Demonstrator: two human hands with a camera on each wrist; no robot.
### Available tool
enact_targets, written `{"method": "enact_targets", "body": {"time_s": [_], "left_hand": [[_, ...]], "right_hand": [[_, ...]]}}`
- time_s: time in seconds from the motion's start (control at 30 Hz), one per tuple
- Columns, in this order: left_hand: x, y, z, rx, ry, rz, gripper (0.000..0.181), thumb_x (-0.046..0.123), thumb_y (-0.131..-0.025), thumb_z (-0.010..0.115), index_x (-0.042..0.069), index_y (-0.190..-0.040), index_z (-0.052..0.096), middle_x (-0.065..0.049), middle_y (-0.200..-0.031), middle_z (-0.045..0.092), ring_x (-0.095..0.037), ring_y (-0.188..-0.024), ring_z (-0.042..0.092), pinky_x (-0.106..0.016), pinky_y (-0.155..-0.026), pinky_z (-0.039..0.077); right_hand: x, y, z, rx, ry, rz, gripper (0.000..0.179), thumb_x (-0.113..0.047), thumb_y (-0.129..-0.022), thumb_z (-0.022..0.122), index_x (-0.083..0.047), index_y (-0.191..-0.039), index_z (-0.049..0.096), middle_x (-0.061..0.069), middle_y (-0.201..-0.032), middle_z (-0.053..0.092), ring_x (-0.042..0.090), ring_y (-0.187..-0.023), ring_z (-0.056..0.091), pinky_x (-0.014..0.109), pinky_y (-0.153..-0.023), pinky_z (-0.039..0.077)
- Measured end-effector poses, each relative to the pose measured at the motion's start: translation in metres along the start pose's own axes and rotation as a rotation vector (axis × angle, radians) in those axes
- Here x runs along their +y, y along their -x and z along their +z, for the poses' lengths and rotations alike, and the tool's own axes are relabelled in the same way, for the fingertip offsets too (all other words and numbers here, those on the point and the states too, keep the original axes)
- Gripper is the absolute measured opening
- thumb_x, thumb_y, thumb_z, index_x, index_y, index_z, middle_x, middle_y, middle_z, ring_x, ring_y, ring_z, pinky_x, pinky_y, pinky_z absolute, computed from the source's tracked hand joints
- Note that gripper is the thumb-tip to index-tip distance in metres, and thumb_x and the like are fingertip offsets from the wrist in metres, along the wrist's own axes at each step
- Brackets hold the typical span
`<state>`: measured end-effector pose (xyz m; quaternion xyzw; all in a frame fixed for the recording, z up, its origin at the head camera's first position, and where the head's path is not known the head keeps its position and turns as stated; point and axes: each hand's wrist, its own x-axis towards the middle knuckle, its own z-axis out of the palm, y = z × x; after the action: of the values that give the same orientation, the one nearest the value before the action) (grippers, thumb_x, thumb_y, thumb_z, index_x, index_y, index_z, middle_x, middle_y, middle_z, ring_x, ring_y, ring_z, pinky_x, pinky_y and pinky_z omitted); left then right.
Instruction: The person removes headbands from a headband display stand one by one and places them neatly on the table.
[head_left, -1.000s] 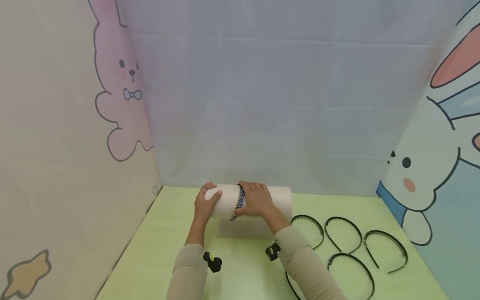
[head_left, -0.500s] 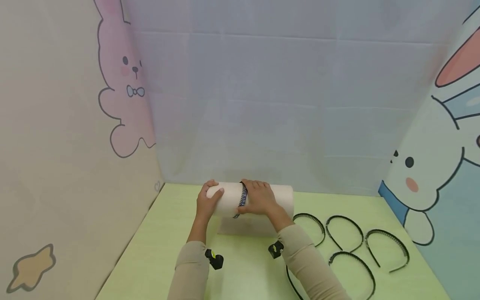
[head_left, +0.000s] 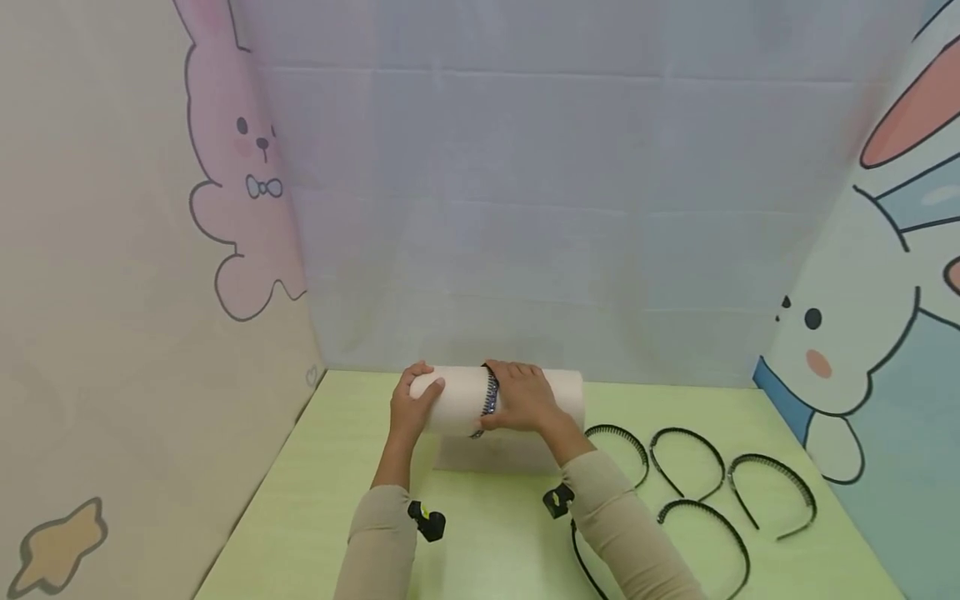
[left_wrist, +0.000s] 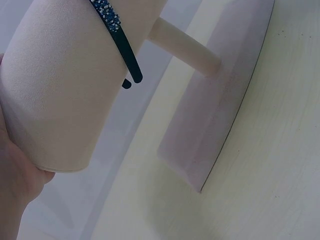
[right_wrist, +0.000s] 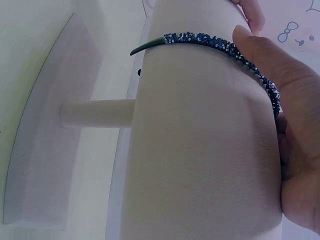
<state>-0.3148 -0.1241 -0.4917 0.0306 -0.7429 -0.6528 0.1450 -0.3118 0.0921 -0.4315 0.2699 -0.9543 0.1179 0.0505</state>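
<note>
A pale padded cylinder, the top of a headband display stand point(head_left: 452, 402), lies level on a short post over a wide base point(left_wrist: 210, 107). My left hand point(head_left: 409, 410) grips its left end, thumb on top. A dark headband point(right_wrist: 202, 39) crusted with blue and white beads arches over the cylinder, left of its middle. Its toothed inner edge shows in the head view, and its tips stick out below the cylinder in the left wrist view. My right hand point(head_left: 522, 398) holds the headband from its right side, thumb on the near arm and fingers over the top.
Several black toothed headbands lie on the green table point(head_left: 300, 517) at the right, among them a far-right headband point(head_left: 787, 469) and a nearer headband point(head_left: 720, 517). Another headband point(head_left: 585, 567) is partly under my right forearm. A grey-lilac backdrop point(head_left: 480, 208) stands behind the stand.
My right hand and the beaded headband have shifted slightly to the right along the cylinder. The left hand keeps its grip on the end. The head view has swayed a little.
</note>
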Motion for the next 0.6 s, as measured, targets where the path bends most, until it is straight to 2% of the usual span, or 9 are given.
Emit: {"method": "enact_targets", "body": {"time_s": [0.33, 0.47, 0.6], "left_hand": [[-0.0001, -0.0006, -0.0022, 0.021, 0.009, 0.007, 0.029, 0.031, -0.079, 0.072, 0.021, -0.104, 0.062, 0.004, -0.136, 0.047, -0.031, -0.12, 0.043, -0.056, -0.083, 0.042], [0.0003, 0.0008, -0.0019, 0.012, 0.014, 0.004, 0.03, 0.031, -0.079, 0.072, 0.02, -0.105, 0.061, 0.003, -0.137, 0.046, -0.031, -0.121, 0.042, -0.056, -0.084, 0.042], [-0.0007, 0.0021, -0.0016, 0.012, 0.014, 0.006, 0.031, 0.031, -0.079, 0.072, 0.02, -0.105, 0.061, 0.003, -0.137, 0.046, -0.031, -0.122, 0.042, -0.055, -0.084, 0.042]], "right_hand": [[-0.0013, -0.0014, -0.0001, 0.006, -0.005, -0.013, 0.103, -0.064, -0.066, 0.07, -0.01, -0.144, 0.03, 0.011, -0.134, 0.046, 0.031, -0.123, 0.04, 0.048, -0.1, 0.027], [-0.001, 0.0006, -0.0002, -0.015, 0.004, 0.0, 0.104, -0.064, -0.067, 0.07, -0.011, -0.145, 0.027, 0.011, -0.137, 0.043, 0.03, -0.125, 0.038, 0.047, -0.102, 0.025], [-0.001, 0.005, -0.0011, -0.002, -0.004, -0.007, 0.104, -0.062, -0.066, 0.072, -0.01, -0.145, 0.027, 0.012, -0.137, 0.043, 0.031, -0.125, 0.038, 0.047, -0.101, 0.026]]}}
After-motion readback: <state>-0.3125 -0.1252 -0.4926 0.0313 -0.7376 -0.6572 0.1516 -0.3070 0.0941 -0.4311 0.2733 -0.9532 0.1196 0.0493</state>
